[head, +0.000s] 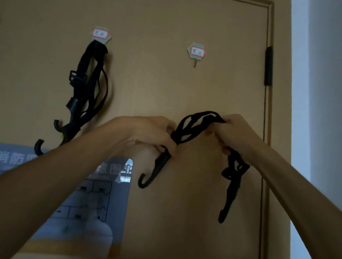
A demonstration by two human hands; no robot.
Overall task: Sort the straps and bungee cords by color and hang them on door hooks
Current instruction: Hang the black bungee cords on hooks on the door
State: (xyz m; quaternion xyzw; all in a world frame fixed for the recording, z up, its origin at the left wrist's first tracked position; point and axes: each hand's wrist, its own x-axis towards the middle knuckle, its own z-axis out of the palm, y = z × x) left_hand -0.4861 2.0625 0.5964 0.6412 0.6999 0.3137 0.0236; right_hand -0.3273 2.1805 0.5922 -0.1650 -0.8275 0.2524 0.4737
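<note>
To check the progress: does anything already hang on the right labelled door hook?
No, the right hook is bare; the left hand and right hand hold the black cords below it.

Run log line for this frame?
left hand + right hand: gripping black cord bundle | centre hook: black straps hung | right hook: bare
</note>
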